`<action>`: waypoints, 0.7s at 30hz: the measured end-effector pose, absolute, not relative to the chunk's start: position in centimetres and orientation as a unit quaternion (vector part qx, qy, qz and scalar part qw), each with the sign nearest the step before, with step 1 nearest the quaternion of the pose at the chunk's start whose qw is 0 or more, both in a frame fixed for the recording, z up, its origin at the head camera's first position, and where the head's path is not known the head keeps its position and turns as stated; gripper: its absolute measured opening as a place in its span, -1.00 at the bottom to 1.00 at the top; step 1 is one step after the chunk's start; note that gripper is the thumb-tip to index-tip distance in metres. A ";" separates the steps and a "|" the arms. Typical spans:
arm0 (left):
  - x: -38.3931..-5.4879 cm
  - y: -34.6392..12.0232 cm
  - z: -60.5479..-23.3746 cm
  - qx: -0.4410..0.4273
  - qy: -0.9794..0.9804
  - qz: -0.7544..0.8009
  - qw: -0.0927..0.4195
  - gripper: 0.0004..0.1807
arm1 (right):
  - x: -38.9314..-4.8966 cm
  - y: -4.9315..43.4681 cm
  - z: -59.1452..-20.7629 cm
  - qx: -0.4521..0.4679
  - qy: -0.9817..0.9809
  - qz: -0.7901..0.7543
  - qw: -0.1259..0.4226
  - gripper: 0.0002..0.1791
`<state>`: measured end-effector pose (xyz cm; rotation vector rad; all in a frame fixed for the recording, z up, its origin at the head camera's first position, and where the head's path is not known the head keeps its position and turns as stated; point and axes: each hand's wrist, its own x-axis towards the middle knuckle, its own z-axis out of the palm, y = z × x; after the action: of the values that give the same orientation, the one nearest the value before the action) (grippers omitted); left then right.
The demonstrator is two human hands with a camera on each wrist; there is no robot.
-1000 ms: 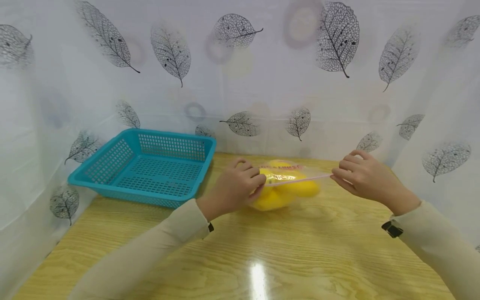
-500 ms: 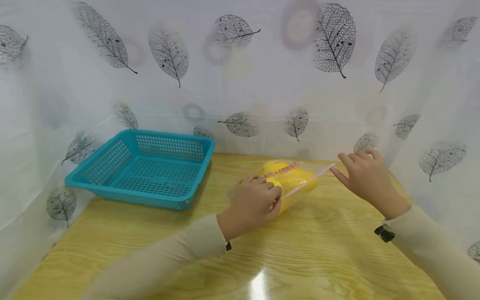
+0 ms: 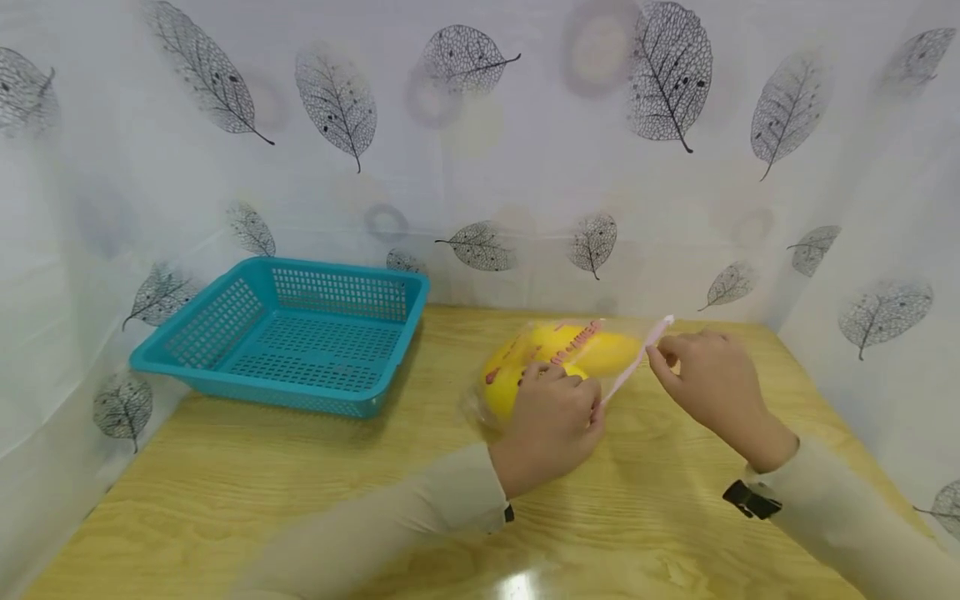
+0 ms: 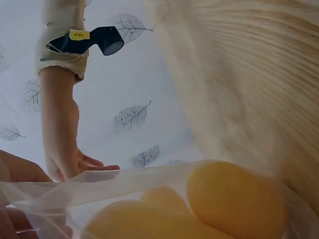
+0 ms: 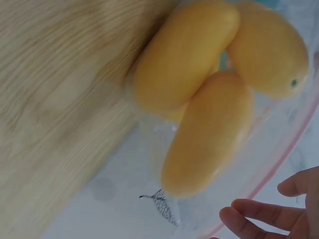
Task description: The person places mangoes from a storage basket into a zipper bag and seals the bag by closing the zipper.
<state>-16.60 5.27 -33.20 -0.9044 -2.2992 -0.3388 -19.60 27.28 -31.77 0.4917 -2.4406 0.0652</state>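
Observation:
A clear zip bag (image 3: pixel 648 329) with red print and a pink zip strip (image 3: pixel 621 379) lies on the table with several yellow mangoes (image 5: pixel 194 55) inside. My left hand (image 3: pixel 551 429) pinches the near end of the bag's zip edge; in the left wrist view its fingers (image 4: pixel 20 169) sit at the plastic. Beside the far end of the strip is my right hand (image 3: pixel 708 387). The right wrist view shows its thumb and fingers (image 5: pixel 266 214) spread apart, right at the pink strip. That far corner of the strip stands up above the hand.
An empty turquoise plastic basket (image 3: pixel 285 396) stands at the left rear of the wood-grain table (image 3: pixel 622 525). A white curtain (image 3: pixel 495 158) with leaf prints hangs behind and at both sides. A dark wrist camera (image 3: pixel 752 500) is strapped at my right sleeve.
My left hand has moved right and nearer with its end of the bag, turning the zip strip from crosswise to slanted. My right hand has come slightly nearer, its fingers now below the strip's corner.

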 end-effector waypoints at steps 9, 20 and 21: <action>-16.4 7.4 -34.6 -0.364 -0.866 -0.106 0.326 -0.77 | -18.6 26.4 -31.8 0.149 -0.958 0.066 0.235 -0.73; -16.3 6.5 -34.9 -0.379 -0.864 -0.078 0.321 -0.81 | -19.2 27.6 -32.2 0.129 -0.972 0.100 0.170 -0.80; -16.6 6.0 -34.8 -0.371 -0.865 -0.080 0.327 -0.82 | -19.3 27.9 -32.3 0.126 -0.973 0.102 0.163 -0.79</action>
<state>-16.65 6.03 -34.84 -0.9721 -2.2665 -0.2101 -19.32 27.87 -32.29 0.3594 -2.7759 0.2900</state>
